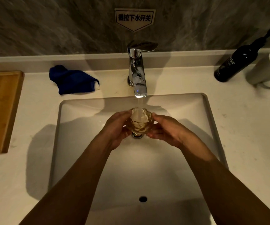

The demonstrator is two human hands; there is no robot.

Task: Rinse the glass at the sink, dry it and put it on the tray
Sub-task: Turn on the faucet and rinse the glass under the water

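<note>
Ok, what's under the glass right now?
Directly below the glass, the sink drain's chrome rim peeks out; the glass and both hands cover the rest.

Dim grey marble wall point(49, 26), pale countertop point(244, 127)

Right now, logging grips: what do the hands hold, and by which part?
The glass, under the tap's stream. The left hand and right hand grip its opposite sides.

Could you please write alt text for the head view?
Two bare hands, left hand and right hand, hold a clear textured glass under the chrome faucet's running water, over a white rectangular sink.
</note>
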